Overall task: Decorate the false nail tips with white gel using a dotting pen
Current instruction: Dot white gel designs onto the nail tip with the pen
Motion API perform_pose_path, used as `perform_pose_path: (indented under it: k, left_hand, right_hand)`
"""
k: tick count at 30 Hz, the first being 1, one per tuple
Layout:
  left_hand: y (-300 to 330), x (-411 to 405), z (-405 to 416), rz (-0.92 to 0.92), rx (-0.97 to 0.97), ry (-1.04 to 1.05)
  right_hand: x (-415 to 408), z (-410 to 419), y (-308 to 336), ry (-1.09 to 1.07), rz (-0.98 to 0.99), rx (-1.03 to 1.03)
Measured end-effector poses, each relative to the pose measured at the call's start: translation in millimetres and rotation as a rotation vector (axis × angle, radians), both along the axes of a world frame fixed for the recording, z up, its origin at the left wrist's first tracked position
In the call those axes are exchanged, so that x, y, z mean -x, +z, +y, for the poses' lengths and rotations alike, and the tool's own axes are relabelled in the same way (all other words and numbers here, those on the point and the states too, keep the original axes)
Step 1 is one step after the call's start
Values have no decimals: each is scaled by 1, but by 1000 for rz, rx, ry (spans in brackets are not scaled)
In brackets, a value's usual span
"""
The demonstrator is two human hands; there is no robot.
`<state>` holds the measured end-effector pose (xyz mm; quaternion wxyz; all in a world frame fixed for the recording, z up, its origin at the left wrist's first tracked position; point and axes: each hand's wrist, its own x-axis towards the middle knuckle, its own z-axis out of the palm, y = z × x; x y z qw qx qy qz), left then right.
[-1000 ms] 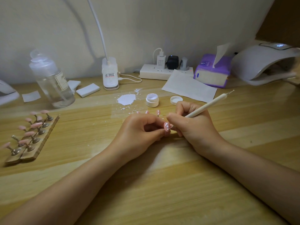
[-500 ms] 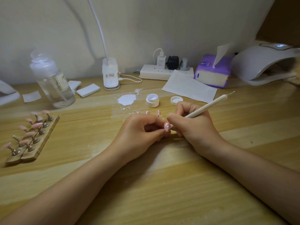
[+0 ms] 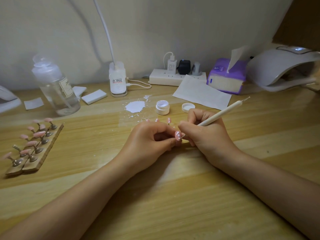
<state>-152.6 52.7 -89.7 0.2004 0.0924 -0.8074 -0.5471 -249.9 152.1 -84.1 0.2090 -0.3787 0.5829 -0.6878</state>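
Note:
My left hand [image 3: 149,142] pinches a pink false nail tip [image 3: 178,135] that carries white marks, its stand hidden in my fingers. My right hand [image 3: 206,135] grips a cream dotting pen [image 3: 223,112], whose lower metal point touches the nail tip. Both hands rest on the wooden table at its middle. Just behind them stand three more pink nail tips [image 3: 168,120] with white dots. An open white gel jar [image 3: 162,107] sits beyond, its lid [image 3: 188,107] to the right. A smear of white gel [image 3: 135,106] lies on the table to the left of the jar.
A wooden holder [image 3: 43,153] with several pink nail tips on stands lies at left. A clear bottle [image 3: 55,87], white sponges [image 3: 94,96], a lamp base [image 3: 117,80], a power strip [image 3: 173,77], paper [image 3: 201,92], a purple tissue pack [image 3: 226,77] and a nail lamp [image 3: 284,66] line the back.

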Motion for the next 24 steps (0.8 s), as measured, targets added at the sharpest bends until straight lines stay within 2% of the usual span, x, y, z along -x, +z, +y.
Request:
perform_pose_path:
  k: [24]
  left_hand:
    - [0,0,0,-17,2,12]
  right_hand:
    - [-1,-1,0,1,-8,25]
